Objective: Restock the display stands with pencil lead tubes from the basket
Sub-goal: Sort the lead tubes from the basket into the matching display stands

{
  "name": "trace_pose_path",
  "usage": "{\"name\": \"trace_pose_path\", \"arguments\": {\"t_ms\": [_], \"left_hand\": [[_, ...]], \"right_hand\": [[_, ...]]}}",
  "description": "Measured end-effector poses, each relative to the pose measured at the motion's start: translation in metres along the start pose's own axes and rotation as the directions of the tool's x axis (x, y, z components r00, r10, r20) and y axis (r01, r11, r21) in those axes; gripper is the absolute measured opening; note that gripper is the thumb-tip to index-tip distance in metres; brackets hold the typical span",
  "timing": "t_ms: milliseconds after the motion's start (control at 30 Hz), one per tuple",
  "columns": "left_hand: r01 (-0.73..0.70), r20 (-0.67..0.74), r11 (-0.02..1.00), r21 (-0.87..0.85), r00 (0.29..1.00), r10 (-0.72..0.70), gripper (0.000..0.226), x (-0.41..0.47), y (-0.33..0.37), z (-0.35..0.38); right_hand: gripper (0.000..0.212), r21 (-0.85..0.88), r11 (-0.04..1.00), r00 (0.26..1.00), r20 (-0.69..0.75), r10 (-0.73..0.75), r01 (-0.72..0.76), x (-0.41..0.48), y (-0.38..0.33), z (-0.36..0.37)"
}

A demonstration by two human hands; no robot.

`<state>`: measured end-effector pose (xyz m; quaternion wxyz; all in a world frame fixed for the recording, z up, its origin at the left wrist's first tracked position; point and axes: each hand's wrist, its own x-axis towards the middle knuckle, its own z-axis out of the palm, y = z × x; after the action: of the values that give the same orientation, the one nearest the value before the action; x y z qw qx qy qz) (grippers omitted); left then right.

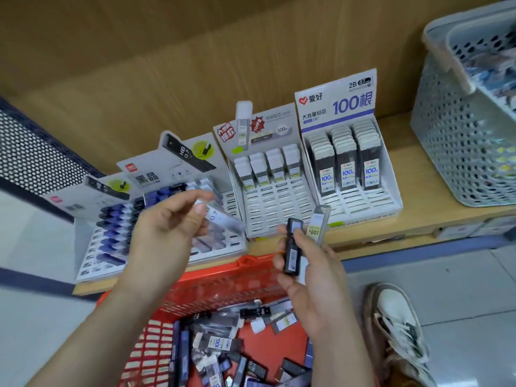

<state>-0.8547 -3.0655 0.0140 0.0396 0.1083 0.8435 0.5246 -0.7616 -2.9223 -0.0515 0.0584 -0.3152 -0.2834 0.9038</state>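
At the shelf's (418, 169) left end sits a black mesh bin (36, 160), and just beside it, along the front edge, the first display stand (92, 247) holds a column of blue-and-black tubes. The second stand (167, 163), touching it, carries dark tubes at the back and bare slots toward the front. The left hand (164, 227) hovers over these two stands, its grip pinched on a clear lead tube (220, 217) marked 0.7, tilted and blurred. Next along, the third stand (268, 202) has four rows of white-capped tubes at its back. Below the shelf's front edge stands the red basket (223, 283), with a heap of loose tubes (217, 342) lying in it. The right hand (315, 283) is raised above the basket, its grip clamped around an upright dark tube (291, 247) and a pale tube (318, 224) labelled 100 leaning just behind it. The fourth stand (363, 202), printed with 100, holds three rows of dark tubes at its back. At the shelf's right end sits a grey perforated basket (458, 152), and on the floor below is a shoe (396, 325).
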Motion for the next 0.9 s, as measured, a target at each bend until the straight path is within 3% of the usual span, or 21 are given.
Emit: {"name": "trace_pose_path", "arguments": {"t_ms": [133,333,467,600,767,900], "left_hand": [[-0.048,-0.149,0.997,0.062,0.987,0.057,0.022,0.003,-0.016,-0.044],[-0.055,-0.141,0.972,0.229,0.986,0.09,0.023,-0.007,-0.036,-0.083],[-0.009,-0.154,0.969,0.247,0.987,0.049,0.018,0.006,-0.058,-0.114],[0.024,-0.191,0.954,0.299,0.981,0.035,0.012,0.026,-0.075,-0.148],[0.004,-0.113,0.878,0.478,0.992,0.057,0.005,0.037,-0.085,-0.177],[-0.047,-0.061,0.812,0.582,0.993,0.102,0.011,0.042,-0.095,-0.195]], "right_hand": [[0.009,-0.097,0.994,0.998,0.025,-0.051,0.053,0.003,0.014,0.01],[0.002,-0.264,0.955,0.991,0.055,-0.122,0.132,0.006,0.036,0.032],[0.025,-0.4,0.903,0.983,0.151,-0.102,0.156,0.006,0.042,0.045],[0.034,-0.532,0.817,0.96,0.267,-0.087,0.222,0.004,0.048,0.068],[0.022,-0.611,0.742,0.943,0.321,-0.084,0.274,0.013,0.057,0.104],[0.002,-0.684,0.658,0.936,0.338,-0.099,0.316,0.021,0.062,0.126]]}}
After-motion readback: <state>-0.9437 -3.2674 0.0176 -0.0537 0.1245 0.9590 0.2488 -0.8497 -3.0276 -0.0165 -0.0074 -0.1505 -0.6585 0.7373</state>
